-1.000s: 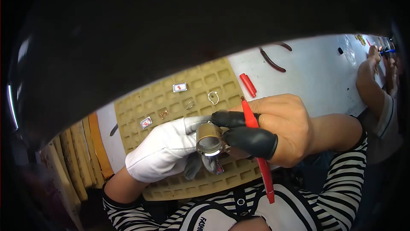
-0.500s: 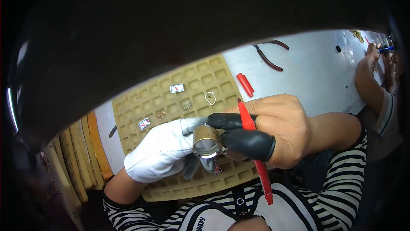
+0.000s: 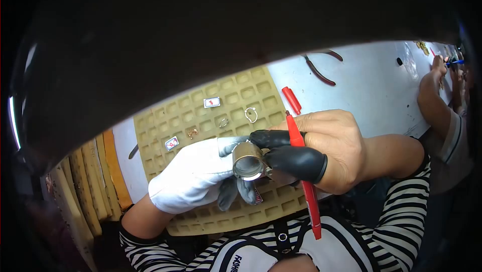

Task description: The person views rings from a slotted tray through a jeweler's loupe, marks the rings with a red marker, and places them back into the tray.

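Black finger covers sit on the thumb and a finger of my right hand (image 3: 334, 146), which is closed on a metal jeweller's loupe (image 3: 248, 162). A red marker pen (image 3: 310, 199), uncapped with its tip up, is also tucked in that hand. My left hand (image 3: 193, 176) wears a white glove with grey fingertips. Its fingers are pinched right behind the loupe, and what they hold is hidden. Below both hands lies a tan tray of square pockets (image 3: 241, 78), bearing a silver-coloured ring (image 3: 251, 115), a thinner ring (image 3: 223, 123) and a small gold-coloured piece (image 3: 193, 133).
Two small marked labels, one upper (image 3: 212, 102) and one left (image 3: 171, 143), lie on the tray. Beyond it are a red pen cap (image 3: 291, 100) and dark-handled pliers (image 3: 321, 72). Several trays (image 3: 93, 176) stand at left. Another person's arm (image 3: 433, 93) rests at far right.
The loupe and both hands have shifted slightly right and up in the view. The tray and the things on it appear slightly shifted too. Both hands keep their grip.
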Available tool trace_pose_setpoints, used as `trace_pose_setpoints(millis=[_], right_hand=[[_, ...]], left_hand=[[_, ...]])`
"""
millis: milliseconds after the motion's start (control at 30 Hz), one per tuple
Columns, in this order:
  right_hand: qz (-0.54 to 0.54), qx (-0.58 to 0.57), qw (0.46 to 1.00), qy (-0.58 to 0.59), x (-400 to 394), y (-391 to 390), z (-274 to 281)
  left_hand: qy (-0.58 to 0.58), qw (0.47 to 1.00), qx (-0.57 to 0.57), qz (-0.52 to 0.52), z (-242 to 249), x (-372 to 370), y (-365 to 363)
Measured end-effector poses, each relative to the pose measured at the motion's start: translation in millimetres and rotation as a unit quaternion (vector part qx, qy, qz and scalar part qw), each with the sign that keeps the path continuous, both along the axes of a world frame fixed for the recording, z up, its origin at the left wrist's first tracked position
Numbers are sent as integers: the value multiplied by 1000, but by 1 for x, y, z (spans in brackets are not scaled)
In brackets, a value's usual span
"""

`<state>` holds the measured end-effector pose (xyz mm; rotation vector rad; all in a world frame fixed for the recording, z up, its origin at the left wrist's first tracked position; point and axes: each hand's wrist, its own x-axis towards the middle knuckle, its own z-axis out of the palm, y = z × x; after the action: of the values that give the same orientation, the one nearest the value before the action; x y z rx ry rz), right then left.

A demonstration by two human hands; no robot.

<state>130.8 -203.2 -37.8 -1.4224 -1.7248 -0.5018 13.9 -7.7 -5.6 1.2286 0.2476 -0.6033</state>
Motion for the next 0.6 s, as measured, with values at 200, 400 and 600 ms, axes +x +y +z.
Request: trace_pose_setpoints(millis=[200, 400, 600], right_hand=[[-1, 24, 999, 26, -3, 4, -4], [9, 32, 999, 24, -4, 6, -5], [6, 23, 999, 22, -5, 5, -5]], left_hand=[[-22, 999, 46, 3, 3, 1, -10], [-217, 893, 369, -139, 4, 0, -9], [-132, 964, 218, -74, 11, 0, -16]])
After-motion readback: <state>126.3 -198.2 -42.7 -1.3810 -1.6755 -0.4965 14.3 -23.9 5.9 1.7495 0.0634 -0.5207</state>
